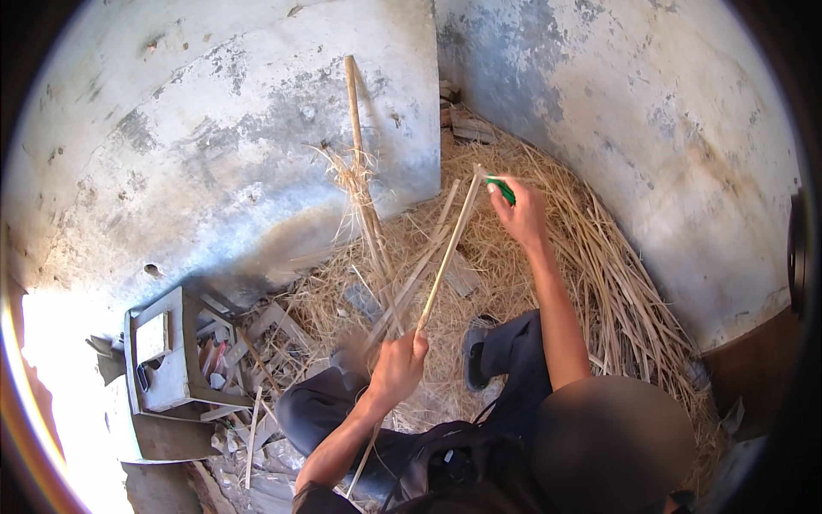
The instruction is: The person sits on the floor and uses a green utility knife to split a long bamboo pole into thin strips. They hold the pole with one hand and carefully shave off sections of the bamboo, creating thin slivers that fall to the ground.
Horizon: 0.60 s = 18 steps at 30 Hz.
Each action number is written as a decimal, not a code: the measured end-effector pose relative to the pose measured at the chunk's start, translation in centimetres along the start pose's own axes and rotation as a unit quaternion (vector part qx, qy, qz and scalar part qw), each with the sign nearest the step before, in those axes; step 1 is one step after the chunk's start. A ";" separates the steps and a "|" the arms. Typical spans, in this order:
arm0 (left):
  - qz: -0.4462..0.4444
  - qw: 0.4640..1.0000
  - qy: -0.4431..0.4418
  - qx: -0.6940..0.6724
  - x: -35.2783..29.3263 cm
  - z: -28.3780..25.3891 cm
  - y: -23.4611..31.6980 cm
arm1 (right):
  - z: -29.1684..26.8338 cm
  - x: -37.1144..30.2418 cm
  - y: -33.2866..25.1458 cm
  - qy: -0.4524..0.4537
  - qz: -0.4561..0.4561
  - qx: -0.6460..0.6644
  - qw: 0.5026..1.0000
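My left hand [399, 365] grips the lower end of a long pale reed stalk [447, 255] that slants up to the right. My right hand [519, 210] is at the stalk's upper end and holds a small green-handled tool [502, 190] against it. Thin strips split from the stalk hang beside it. A tall wooden stick [357, 137] with dry fibres tied round it leans on the wall behind. My legs in dark trousers [514, 360] rest on the straw.
Dry straw and reed pieces [616, 291] cover the ground against the stained concrete walls [214, 146]. A grey wooden box with small tools [167, 355] lies at the left among scraps. Bright sunlight washes out the lower left.
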<state>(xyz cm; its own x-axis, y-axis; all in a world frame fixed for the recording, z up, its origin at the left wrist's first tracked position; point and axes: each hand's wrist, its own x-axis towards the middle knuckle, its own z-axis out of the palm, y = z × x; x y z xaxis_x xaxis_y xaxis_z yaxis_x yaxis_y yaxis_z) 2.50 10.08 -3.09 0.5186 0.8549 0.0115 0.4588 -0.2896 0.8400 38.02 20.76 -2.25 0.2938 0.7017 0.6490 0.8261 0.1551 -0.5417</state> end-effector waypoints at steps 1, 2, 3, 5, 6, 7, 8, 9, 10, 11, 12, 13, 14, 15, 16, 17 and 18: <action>0.008 1.000 -0.006 0.001 0.0 0.0 0.1 | -0.5 0.1 0.9 -0.014 0.055 -0.001 0.998; 0.016 1.000 -0.012 0.001 -0.1 0.2 0.0 | -1.5 0.3 2.5 0.019 0.096 -0.026 0.995; 0.024 1.000 -0.019 0.003 -0.4 0.4 -0.2 | -2.9 0.4 4.6 0.055 0.138 -0.050 0.988; 0.038 0.999 -0.011 0.000 -0.5 0.3 -0.9 | -3.5 0.4 4.6 0.014 0.206 -0.090 0.974; 0.046 0.999 0.000 -0.004 -0.2 0.0 -1.8 | -3.5 -0.3 4.4 -0.060 0.234 -0.110 0.964; 0.055 0.998 0.009 -0.010 0.1 -0.1 -2.6 | -3.8 -0.8 4.2 -0.133 0.261 -0.131 0.947; 0.132 0.990 0.048 0.020 0.4 -0.2 -3.2 | -3.3 -1.2 5.0 -0.208 0.262 -0.154 0.930; 0.088 0.995 0.038 -0.016 0.6 0.0 -3.6 | -3.2 -1.5 5.4 -0.283 0.256 -0.176 0.907; 0.041 0.998 0.030 -0.049 1.0 -0.6 -2.9 | -2.7 -1.6 5.0 -0.347 0.242 -0.172 0.890; -0.005 0.996 0.021 -0.083 1.4 -1.1 -2.0 | -2.5 -1.6 4.1 -0.407 0.225 -0.168 0.869; -0.029 0.995 0.012 -0.093 1.5 -1.6 -1.1 | -2.0 -1.8 3.0 -0.361 0.189 -0.157 0.900; -0.024 0.995 0.022 -0.096 1.4 -1.8 -1.4 | -1.4 -1.7 1.2 -0.300 0.171 -0.120 0.931; -0.018 0.994 0.031 -0.100 1.5 -1.9 -1.8 | -0.9 -1.9 -0.4 -0.238 0.153 -0.083 0.956; -0.013 0.994 0.041 -0.104 1.5 -2.0 -2.2 | -0.6 -2.1 -2.1 -0.175 0.134 -0.044 0.974; -0.011 0.992 0.045 -0.115 1.5 -2.1 -2.3 | -0.5 -2.4 -3.8 -0.138 0.062 0.063 0.987; -0.007 0.991 0.046 -0.126 1.6 -2.3 -2.3 | -0.1 -3.2 -4.7 -0.136 0.014 0.095 0.986; -0.004 0.989 0.048 -0.137 1.7 -2.4 -2.3 | 0.3 -4.2 -5.6 -0.134 -0.034 0.127 0.982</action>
<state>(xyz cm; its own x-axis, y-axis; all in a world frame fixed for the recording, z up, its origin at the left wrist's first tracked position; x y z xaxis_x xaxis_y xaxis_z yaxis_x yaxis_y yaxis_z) 0.56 13.25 -3.73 0.4388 0.8975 0.0456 0.2424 -0.1671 0.9557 32.04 17.16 -2.12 0.0775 0.8362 0.5429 0.6835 0.3518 -0.6395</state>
